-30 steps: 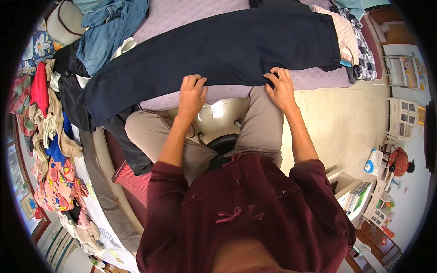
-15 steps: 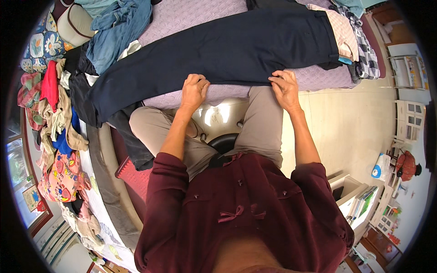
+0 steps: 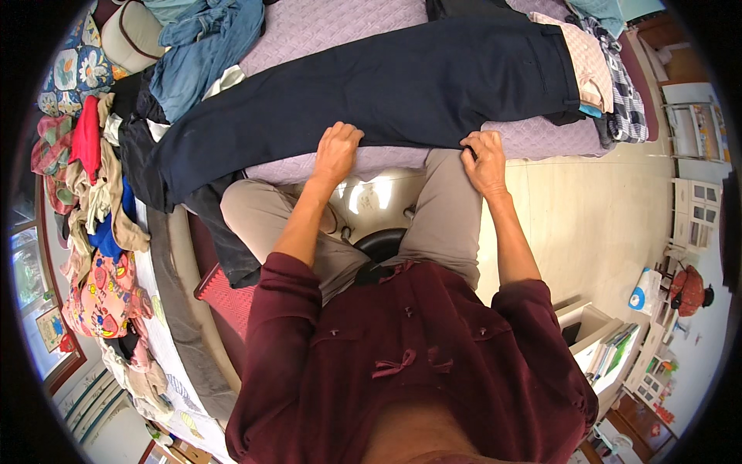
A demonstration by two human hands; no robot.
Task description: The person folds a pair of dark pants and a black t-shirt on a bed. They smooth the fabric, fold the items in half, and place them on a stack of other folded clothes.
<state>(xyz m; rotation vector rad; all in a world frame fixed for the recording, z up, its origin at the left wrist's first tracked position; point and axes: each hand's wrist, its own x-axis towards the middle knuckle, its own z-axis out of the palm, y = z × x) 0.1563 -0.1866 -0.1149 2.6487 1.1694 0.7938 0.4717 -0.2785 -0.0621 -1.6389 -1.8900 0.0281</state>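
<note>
Dark navy trousers lie lengthwise across the lilac quilted bedspread, waistband to the right and legs running down to the left. My left hand is closed on the trousers' near edge, around the middle of their length. Further right, my right hand grips the same edge near the crotch, fingers curled over the cloth. Both hands' fingertips are partly hidden by the knuckles and fabric.
A blue denim garment lies at the far left, beside a heap of mixed clothes. Folded pink and checked shirts are stacked by the waistband. My knees touch the bed's near side. A low shelf unit with books stands at right.
My left fingers have flattened over the trouser edge, and my right hand has curled more tightly and sits slightly lower. The trousers lie almost as before.
</note>
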